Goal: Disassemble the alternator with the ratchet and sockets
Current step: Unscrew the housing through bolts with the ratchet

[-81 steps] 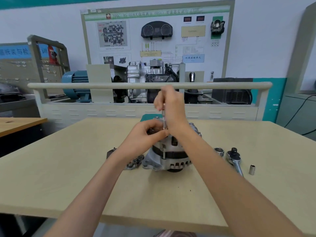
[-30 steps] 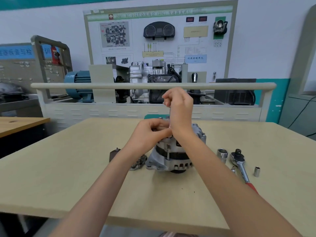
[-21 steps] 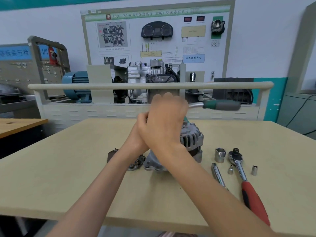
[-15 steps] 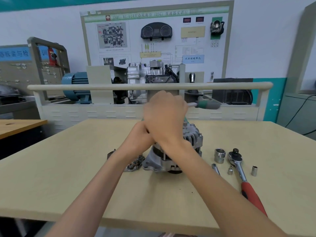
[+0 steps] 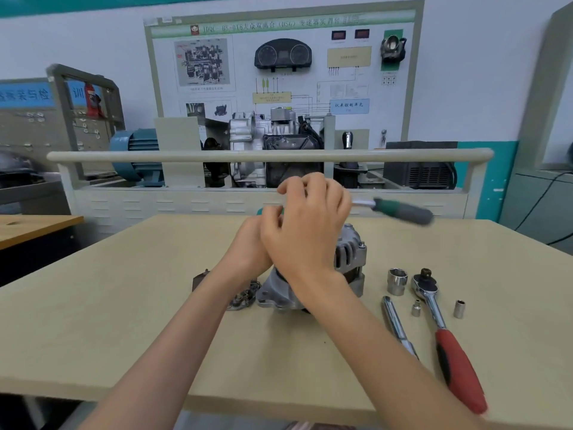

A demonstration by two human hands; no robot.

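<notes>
The silver alternator (image 5: 350, 256) stands on the wooden table (image 5: 124, 305), mostly covered by my hands. My right hand (image 5: 307, 234) sits over its top with fingers curled at the head of a small ratchet. The ratchet's green and grey handle (image 5: 403, 211) sticks out to the right, blurred. My left hand (image 5: 251, 243) is tucked behind the right one at the alternator's top. Its fingers are curled, and what they hold is hidden.
Right of the alternator lie a large socket (image 5: 397, 280), a red-handled ratchet (image 5: 446, 333), an extension bar (image 5: 395, 324) and two small sockets (image 5: 416, 308) (image 5: 459, 309). Removed parts (image 5: 243, 297) lie at its left foot. A railed training bench (image 5: 155, 156) stands behind the table.
My right hand dropped from a raised pinch above the alternator onto its top, now with the green-handled ratchet. The handle has swung right and a little toward me over the last half second.
</notes>
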